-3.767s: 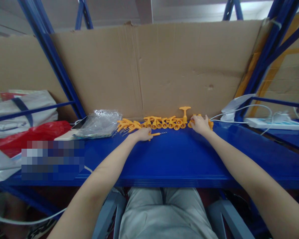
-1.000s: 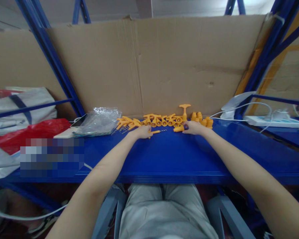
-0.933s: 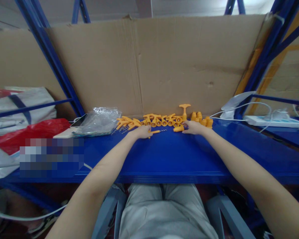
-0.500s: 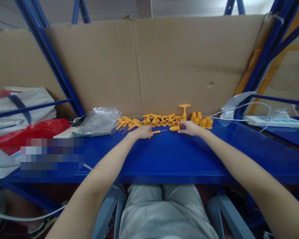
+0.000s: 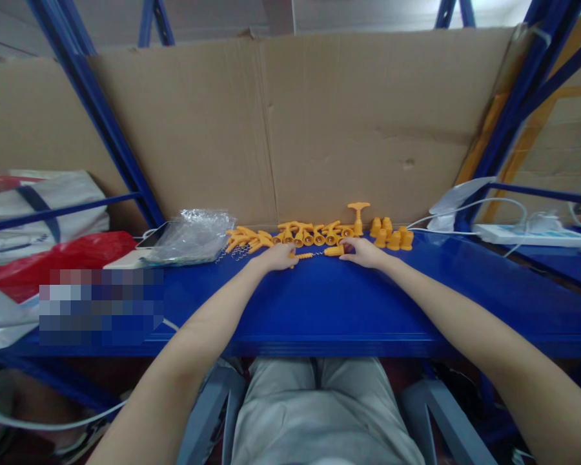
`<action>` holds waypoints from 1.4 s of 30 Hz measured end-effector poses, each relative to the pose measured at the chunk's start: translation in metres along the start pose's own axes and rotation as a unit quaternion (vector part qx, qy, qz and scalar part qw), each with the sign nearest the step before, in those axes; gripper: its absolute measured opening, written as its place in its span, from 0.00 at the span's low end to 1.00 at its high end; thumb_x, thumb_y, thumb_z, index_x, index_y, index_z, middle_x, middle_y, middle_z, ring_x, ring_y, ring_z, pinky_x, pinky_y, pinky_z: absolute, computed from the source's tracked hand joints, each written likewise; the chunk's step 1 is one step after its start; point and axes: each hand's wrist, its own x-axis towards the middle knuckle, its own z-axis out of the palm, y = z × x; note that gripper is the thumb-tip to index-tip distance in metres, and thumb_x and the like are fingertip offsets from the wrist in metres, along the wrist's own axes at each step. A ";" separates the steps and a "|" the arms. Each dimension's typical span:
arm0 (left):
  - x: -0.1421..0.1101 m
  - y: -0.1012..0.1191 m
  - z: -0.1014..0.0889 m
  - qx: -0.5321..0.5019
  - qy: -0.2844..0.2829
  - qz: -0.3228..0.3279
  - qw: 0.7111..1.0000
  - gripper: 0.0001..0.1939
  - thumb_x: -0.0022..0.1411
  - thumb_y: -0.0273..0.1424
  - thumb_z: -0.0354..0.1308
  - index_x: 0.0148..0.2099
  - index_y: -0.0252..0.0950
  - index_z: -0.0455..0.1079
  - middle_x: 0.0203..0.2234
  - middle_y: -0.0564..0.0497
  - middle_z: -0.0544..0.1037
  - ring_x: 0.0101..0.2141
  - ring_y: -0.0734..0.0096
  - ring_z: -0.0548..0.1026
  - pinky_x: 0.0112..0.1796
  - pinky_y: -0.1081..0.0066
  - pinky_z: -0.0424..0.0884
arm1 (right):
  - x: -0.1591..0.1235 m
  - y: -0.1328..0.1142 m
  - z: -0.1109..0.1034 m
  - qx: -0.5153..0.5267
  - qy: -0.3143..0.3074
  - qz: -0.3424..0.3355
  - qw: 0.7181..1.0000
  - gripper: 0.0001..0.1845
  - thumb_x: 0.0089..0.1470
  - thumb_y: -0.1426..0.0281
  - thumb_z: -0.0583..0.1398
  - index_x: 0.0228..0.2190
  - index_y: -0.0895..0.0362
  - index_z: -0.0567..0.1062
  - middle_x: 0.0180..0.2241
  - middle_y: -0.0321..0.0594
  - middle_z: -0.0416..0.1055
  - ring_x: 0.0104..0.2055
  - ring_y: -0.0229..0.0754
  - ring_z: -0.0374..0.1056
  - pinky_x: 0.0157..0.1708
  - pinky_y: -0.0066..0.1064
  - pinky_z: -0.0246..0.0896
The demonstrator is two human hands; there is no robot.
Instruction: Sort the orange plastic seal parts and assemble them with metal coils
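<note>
My left hand (image 5: 277, 257) is closed round the handle of a corkscrew (image 5: 305, 256), whose orange threaded shank and metal spiral point right. In my right hand (image 5: 363, 252) is an orange plastic sleeve (image 5: 333, 251), held on its side. The sleeve's left end is at the tip of the spiral; whether the tip is inside it I cannot tell. Behind the hands lies a row of orange corkscrews (image 5: 308, 237) with bell-shaped open ends. One assembled corkscrew (image 5: 359, 218) stands upright at the row's right end. Several loose orange sleeves (image 5: 393, 240) stand farther right. Corkscrew handles with bare spirals (image 5: 248, 237) are piled at the left.
The blue shelf (image 5: 329, 303) is backed by a cardboard sheet (image 5: 339, 129). Clear plastic bags (image 5: 193, 237) and a red bag (image 5: 68, 258) lie on the left. A white power strip (image 5: 532, 236) with cables is at the right.
My right hand took a sleeve from the group at the right and brought it left to the corkscrew's tip. The left hand has stayed nearly still with its corkscrew.
</note>
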 end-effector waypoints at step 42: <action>0.010 -0.008 0.008 -0.144 0.040 0.033 0.988 0.10 0.62 0.36 0.57 0.41 0.35 0.71 0.27 0.52 0.79 0.30 0.68 0.75 0.33 0.73 0.66 | 0.001 0.004 -0.010 0.055 0.043 -0.010 0.998 0.20 0.50 0.72 0.68 0.47 0.58 0.78 0.43 0.47 0.80 0.44 0.49 0.77 0.49 0.42 0.72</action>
